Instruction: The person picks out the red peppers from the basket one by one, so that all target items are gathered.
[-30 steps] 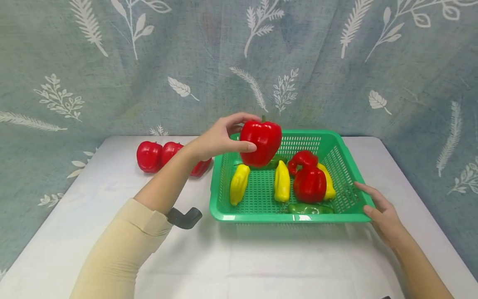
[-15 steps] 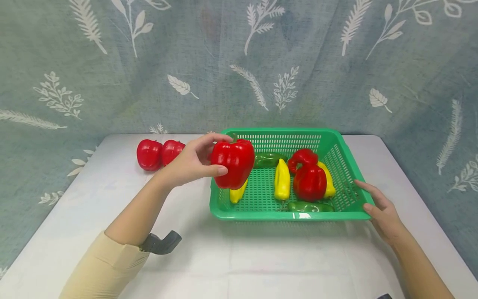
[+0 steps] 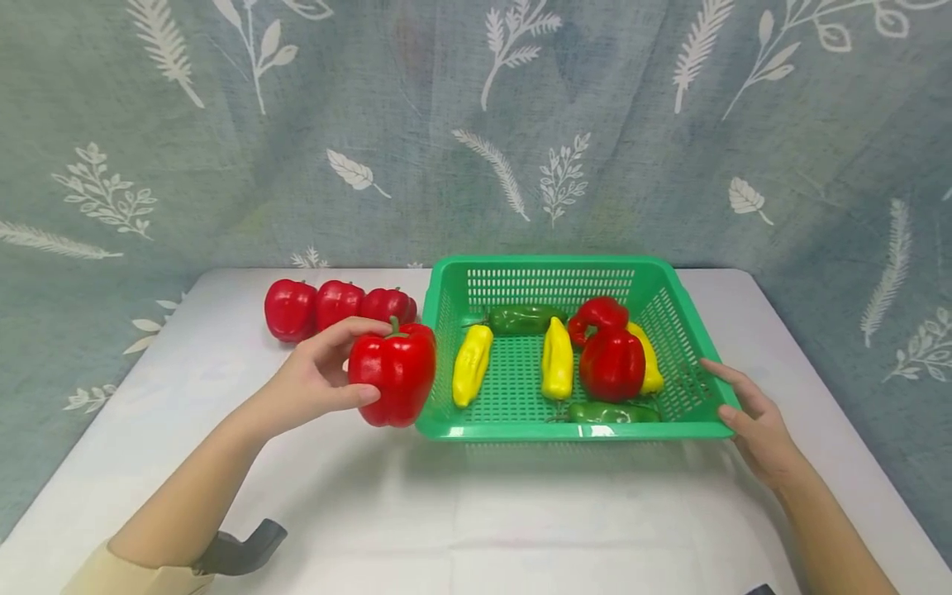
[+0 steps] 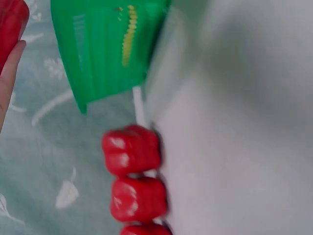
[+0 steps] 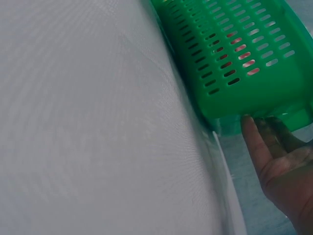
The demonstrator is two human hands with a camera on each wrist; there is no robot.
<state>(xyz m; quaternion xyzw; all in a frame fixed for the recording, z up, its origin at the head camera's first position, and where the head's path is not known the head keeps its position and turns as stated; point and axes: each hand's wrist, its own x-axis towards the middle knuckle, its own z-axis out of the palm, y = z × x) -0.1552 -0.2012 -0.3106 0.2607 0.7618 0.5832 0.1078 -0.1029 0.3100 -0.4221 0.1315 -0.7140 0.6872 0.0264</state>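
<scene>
A shiny red bell pepper (image 3: pixel 398 373) with a green stem is pinched between the fingers and thumb of my left hand (image 3: pixel 316 376), just left of the basket. In the left wrist view only a finger and part of that bell pepper (image 4: pixel 9 27) show at the edge. My right hand (image 3: pixel 762 434) rests its fairly straight fingers and thumb on the right rim near the front corner of the green plastic basket (image 3: pixel 580 430). The right wrist view has its fingers (image 5: pixel 255 142) against the basket's end wall (image 5: pixel 264 93).
Several red bell peppers (image 3: pixel 340 303) stand in a row on the white table, left of the basket. Inside the basket lie yellow peppers (image 3: pixel 472 364), green peppers (image 3: pixel 526 319) and red peppers (image 3: pixel 612 364). A patterned cloth (image 3: pixel 416 107) hangs behind the table.
My left hand has carried the red bell pepper leftward and nearer, from over the basket to beside its left rim. The right hand has stayed at the basket.
</scene>
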